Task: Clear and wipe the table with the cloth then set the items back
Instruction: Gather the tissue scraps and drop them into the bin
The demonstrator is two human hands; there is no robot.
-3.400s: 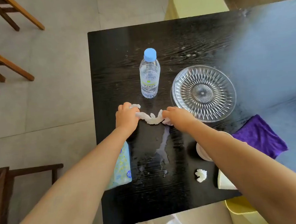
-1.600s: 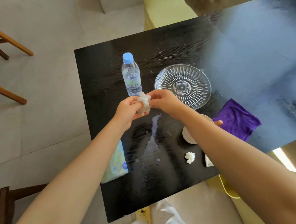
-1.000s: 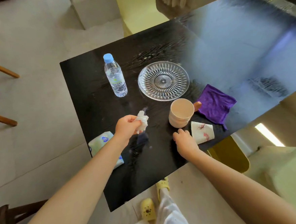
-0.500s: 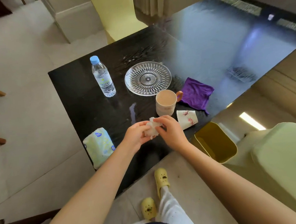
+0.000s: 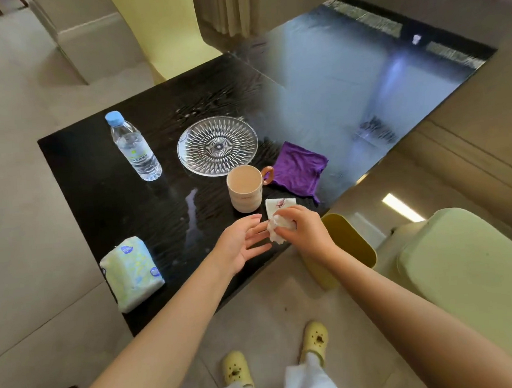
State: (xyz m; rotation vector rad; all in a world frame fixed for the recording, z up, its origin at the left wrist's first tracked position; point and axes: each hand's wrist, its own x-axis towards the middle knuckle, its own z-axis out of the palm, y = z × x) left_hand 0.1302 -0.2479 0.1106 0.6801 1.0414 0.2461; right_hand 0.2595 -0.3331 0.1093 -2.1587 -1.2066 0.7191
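My right hand (image 5: pixel 304 230) grips a crumpled white tissue wad (image 5: pixel 275 233) above the near edge of the black table (image 5: pixel 97 189). My left hand (image 5: pixel 240 243) is open beside it, palm up, fingertips close to the wad. On the table stand a water bottle (image 5: pixel 135 147), a clear glass plate (image 5: pixel 217 145), a beige mug (image 5: pixel 245 188) and a purple cloth (image 5: pixel 298 168). A small paper cup (image 5: pixel 280 205) lies on its side just behind my right hand. A streak of spilled water (image 5: pixel 193 210) runs down the middle.
A tissue pack (image 5: pixel 131 272) lies at the table's near left corner. A yellow bin (image 5: pixel 349 245) stands on the floor just right of the table, under my right wrist. A pale green seat (image 5: pixel 471 263) is at the right. My feet in yellow clogs (image 5: pixel 237 371) are below.
The tissue wad passed from my left hand into my right hand, which moved right toward the table corner. My left hand opened. The view swung to the right.
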